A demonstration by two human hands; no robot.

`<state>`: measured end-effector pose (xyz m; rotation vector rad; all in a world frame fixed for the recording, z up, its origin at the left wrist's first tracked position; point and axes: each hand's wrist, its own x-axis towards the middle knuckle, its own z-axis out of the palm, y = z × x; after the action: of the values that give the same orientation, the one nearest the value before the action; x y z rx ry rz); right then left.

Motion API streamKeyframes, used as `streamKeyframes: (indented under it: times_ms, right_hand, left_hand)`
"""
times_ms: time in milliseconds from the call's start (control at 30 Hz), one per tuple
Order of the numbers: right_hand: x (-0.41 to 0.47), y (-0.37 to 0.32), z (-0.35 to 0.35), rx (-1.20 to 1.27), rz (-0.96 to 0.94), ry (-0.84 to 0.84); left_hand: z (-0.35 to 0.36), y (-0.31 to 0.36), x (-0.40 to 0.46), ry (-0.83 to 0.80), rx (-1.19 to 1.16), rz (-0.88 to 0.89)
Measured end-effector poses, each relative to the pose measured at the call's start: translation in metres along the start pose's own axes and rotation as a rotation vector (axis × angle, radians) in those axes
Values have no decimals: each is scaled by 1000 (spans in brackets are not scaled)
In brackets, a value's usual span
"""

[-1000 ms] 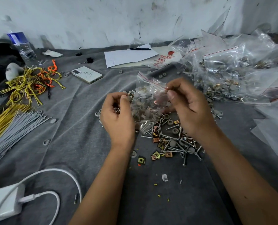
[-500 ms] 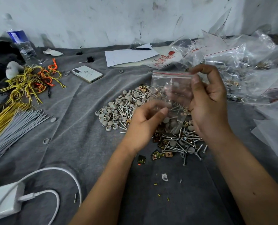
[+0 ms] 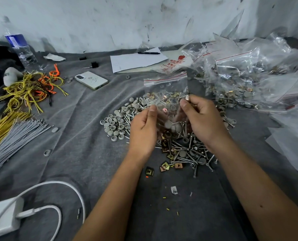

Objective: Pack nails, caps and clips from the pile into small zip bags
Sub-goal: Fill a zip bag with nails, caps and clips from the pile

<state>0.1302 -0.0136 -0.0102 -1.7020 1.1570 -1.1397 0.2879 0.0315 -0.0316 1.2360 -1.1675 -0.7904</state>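
Grey knit cloth, crinkly zip bag (clear)

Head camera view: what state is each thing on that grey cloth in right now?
Small zip bag: upright, held by both hands, some parts inside; seal state unclear.
Left hand: grips the bag's lower left.
Right hand: pinches the bag's right side.
Pile: loose, spread on the cloth.
Phone: face down.
Water bottle: standing.
Pen: lying on paper.

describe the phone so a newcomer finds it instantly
Start at the white sheet of paper against the back wall on the grey cloth. Just front-left of it lies the phone, flat, white back up, camera cluster at its far-left corner. It is the only smooth white slab there; the yellow and orange wire ties sit further left.
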Motion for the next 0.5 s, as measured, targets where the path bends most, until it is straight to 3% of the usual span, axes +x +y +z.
streamKeyframes:
  times_ms: [100, 200, 333, 500]
  right_hand:
    - [1, 2, 3, -96, -33, 15]
    - [2, 4, 2, -159, -29, -23]
    - [0, 2, -1, -230, -6, -250]
    - [-2, -1, -5, -264, -13, -446]
  left_hand:
    - [-1, -3, 1, 45, 12, 53]
    - [-4, -1, 4, 80, -199, -4]
    - [-13, -2, 11, 135, -407, -98]
    - [-14, -7, 12, 172, -318, -65]
